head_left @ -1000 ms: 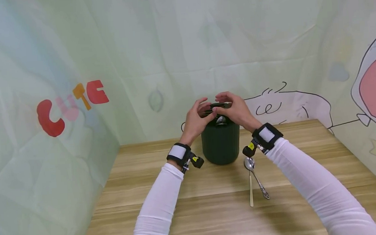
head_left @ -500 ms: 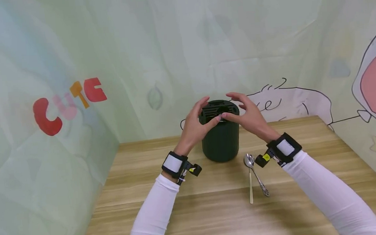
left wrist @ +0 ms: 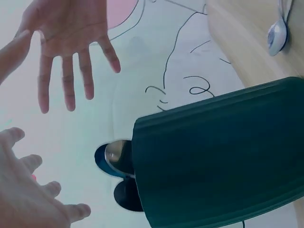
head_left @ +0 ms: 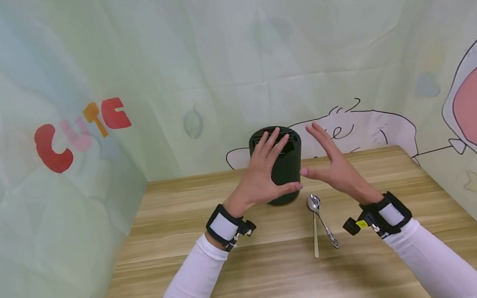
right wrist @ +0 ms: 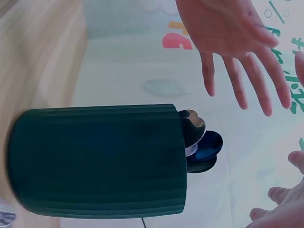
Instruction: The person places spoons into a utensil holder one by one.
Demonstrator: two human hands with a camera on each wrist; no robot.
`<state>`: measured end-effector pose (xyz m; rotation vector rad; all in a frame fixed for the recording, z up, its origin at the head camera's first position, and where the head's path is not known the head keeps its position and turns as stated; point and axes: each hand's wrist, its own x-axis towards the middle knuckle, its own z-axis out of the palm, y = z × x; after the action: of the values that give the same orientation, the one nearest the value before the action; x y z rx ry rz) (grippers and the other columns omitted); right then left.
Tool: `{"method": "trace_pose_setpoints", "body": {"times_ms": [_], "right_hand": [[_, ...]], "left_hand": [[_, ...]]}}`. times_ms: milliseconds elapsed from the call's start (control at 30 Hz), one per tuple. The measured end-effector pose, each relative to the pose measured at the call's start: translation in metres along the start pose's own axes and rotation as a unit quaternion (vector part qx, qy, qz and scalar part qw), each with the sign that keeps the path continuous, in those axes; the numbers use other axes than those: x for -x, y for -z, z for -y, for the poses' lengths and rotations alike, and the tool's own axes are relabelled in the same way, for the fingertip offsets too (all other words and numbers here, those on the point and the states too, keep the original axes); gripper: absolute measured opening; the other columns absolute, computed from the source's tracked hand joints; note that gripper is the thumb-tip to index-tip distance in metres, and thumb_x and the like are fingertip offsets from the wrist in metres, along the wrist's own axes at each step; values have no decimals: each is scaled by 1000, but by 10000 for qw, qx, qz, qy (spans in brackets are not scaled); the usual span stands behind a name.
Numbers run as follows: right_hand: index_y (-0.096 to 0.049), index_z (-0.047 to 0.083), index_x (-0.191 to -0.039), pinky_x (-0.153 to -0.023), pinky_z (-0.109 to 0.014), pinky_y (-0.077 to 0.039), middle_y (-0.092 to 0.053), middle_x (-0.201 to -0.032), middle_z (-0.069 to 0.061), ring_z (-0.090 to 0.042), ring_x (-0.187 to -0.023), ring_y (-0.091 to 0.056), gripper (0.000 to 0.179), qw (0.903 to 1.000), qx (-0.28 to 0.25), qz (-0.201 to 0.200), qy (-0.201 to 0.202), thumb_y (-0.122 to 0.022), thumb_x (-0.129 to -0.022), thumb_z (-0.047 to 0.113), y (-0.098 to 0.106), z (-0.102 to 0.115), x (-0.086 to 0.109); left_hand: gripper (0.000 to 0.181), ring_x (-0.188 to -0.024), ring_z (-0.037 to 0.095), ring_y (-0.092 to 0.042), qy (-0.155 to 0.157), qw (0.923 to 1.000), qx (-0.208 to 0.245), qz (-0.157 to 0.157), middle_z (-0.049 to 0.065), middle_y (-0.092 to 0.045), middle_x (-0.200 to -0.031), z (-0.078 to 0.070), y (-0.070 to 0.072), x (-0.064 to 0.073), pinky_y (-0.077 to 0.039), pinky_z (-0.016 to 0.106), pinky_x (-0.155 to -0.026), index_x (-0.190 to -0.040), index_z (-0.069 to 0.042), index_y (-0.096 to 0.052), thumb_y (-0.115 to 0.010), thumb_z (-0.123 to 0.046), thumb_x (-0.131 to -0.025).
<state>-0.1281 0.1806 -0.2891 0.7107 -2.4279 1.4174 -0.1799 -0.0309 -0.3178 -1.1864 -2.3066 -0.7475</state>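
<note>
A dark green ribbed utensil holder [head_left: 288, 167] stands upright on the wooden table, its slotted top partly covered by my left hand [head_left: 261, 177] in the head view. Several spoon heads [right wrist: 205, 148] poke out of its top in both wrist views. My left hand is spread in front of the holder with nothing in it. To the holder's right, my right hand [head_left: 340, 172] is raised with straight fingers and holds nothing. Both hands look apart from the holder. On the table right of it lie a silver spoon [head_left: 325, 228] with an ornate handle and a cream-handled utensil [head_left: 316, 240], their upper ends overlapping.
The wooden table [head_left: 179, 245] meets a printed cloth backdrop [head_left: 200, 78] at the back and both sides. The backdrop carries coloured letters [head_left: 54, 148] and line drawings. The utensil holder stands near the table's back edge.
Both hands have come away from the top of the utensil holder, drawing back toward me and spreading their fingers. The right hand has moved farther right. The two utensils on the table have stayed put.
</note>
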Motion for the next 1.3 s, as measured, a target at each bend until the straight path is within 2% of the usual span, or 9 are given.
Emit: {"method": "trace_pose_setpoints", "body": {"times_ms": [133,300,500,667,800,900,1000,1133,1300], "right_hand": [[-20,23,-146,-96,-73,-11,-4,-153,-4,-24,-136,-4,86,10000,16,-50,-64,-70,-76,16,-1,-7,15],[-21,20,-146,-93,-75,-14,-5,-153,-6,-32,-135,-6,94,9995,273,-64,-123,-76,-70,15,-5,-28,33],[-20,29,-146,-89,-76,-21,-5,-153,1,-31,-135,-9,102,9962,848,-109,-181,-82,-65,25,-10,-76,58],[-20,30,-146,-85,-77,-25,-8,-153,-3,-37,-133,-14,103,9925,1183,-140,-265,-83,-64,32,-16,-102,79],[-22,23,-146,-84,-76,-28,-12,-152,-12,-43,-130,-18,105,9877,1551,-62,-210,-82,-62,43,-25,-117,93],[-23,17,-146,-86,-74,-30,-14,-150,-15,-45,-128,-20,108,9832,1804,84,-259,-79,-61,53,-31,-124,100],[-22,15,-145,-88,-72,-30,-16,-149,-18,-45,-128,-22,110,9785,1999,208,-456,-79,-60,53,-36,-128,106],[-27,10,-144,-89,-69,-33,-23,-145,-23,-46,-126,-25,108,9710,2247,268,-774,-82,-59,48,-42,-131,110],[-34,3,-139,-86,-67,-37,-32,-139,-26,-47,-120,-34,103,9598,2568,290,-1093,-81,-60,50,-48,-136,115]], "left_hand": [[108,-136,29,6,-346,9966,-700,262,3,1,-154,-7,-11,3,-15,64,-102,-148,-23,-9,-67,-64,-66],[111,-136,36,4,-623,9854,-1444,658,7,3,-154,-13,-27,9,-12,62,-104,-148,-24,-4,-61,-73,-66],[110,-136,34,8,-765,9755,-1726,1132,5,9,-153,-20,-47,15,-9,58,-107,-148,-22,-4,-58,-75,-68],[106,-135,30,13,-694,9635,-1988,1655,3,12,-153,-22,-67,19,-10,54,-108,-148,-22,-5,-51,-77,-70],[108,-134,26,19,-615,9549,-2080,2029,0,15,-152,-20,-87,24,-11,52,-109,-148,-23,-2,-53,-76,-69],[110,-134,25,19,-539,9525,-1997,2236,0,15,-152,-17,-103,28,-13,51,-109,-148,-23,-2,-58,-73,-68],[110,-134,22,18,-394,9493,-1876,2493,-1,12,-153,-12,-118,30,-13,49,-109,-148,-24,-1,-62,-70,-68],[107,-136,21,9,-222,9449,-1699,2790,-1,4,-154,-6,-135,35,-12,46,-110,-148,-24,-5,-63,-67,-69],[96,-137,21,-2,-220,9392,-1661,2997,-1,-10,-153,-3,-153,40,-16,43,-109,-147,-23,-15,-64,-60,-74]]}}
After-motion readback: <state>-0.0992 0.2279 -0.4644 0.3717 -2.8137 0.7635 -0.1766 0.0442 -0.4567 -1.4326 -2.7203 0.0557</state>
